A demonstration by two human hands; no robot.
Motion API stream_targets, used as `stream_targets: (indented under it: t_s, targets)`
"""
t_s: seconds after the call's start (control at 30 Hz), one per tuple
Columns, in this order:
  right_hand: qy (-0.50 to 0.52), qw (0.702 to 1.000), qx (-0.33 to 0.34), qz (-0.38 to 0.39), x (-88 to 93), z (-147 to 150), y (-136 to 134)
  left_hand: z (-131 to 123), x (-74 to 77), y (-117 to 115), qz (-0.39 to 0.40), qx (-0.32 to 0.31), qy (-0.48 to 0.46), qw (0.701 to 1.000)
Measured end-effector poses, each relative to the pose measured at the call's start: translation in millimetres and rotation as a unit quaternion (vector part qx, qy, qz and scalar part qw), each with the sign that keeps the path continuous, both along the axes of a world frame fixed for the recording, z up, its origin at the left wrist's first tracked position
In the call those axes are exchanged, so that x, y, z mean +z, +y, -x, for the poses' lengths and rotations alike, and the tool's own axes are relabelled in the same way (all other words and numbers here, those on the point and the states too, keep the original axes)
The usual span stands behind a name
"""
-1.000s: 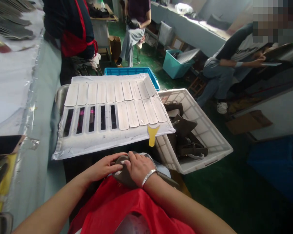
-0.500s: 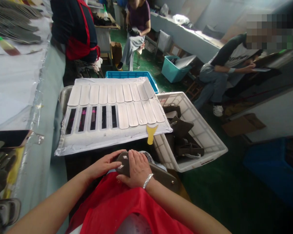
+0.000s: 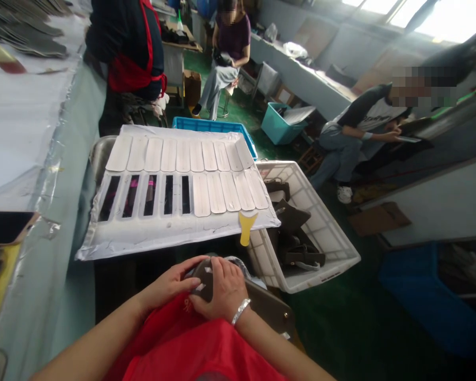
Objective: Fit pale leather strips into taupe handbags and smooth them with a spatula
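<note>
An olive-brown bag point(image 3: 267, 308) lies across my lap, on a red apron point(image 3: 190, 349). Its upturned face looks like a long base with rounded ends, a small gold stud and white tabs. My left hand point(image 3: 176, 280) is closed around the left end, thumb on the near side and fingers along the far edge. My right hand point(image 3: 226, 286) grips across the bag just beside it, fingers together over the top and thumb toward me. The underside of the bag is hidden.
Ahead, a white-covered board point(image 3: 174, 233) carries rows of pale strips point(image 3: 182, 155) and a yellow scraper-shaped piece point(image 3: 246, 228). A white crate point(image 3: 321, 254) with brown bags stands right of it. A workbench point(image 3: 59, 153) runs along the left. Co-workers sit farther off.
The view has tilted a little, so the surroundings shift in the picture. Both hands keep nearly the same hold on the bag, and more of its right end shows.
</note>
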State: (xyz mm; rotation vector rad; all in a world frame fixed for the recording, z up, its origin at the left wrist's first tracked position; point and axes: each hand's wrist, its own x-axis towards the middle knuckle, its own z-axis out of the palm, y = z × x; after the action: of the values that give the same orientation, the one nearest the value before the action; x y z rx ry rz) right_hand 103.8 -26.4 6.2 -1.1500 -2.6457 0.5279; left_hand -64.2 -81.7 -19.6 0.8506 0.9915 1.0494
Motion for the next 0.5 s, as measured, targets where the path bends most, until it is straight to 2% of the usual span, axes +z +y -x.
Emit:
stream_targets:
  t_s: [0.17, 0.3, 0.5]
  targets:
    - [-0.030, 0.996, 0.067, -0.049, -11.5, -11, 2, -1, 0.3, 1, -0.005, -0.007, 0.021, 1.000]
    - [-0.043, 0.991, 0.089, -0.090, -14.8, -14, 3, 1, -0.1, 4, -0.001, -0.004, 0.029, 1.000]
    - [-0.002, 0.997, 0.068, -0.042, -7.1, -11, 11, 0, 1.0, 7, 0.006, -0.007, 0.025, 1.000]
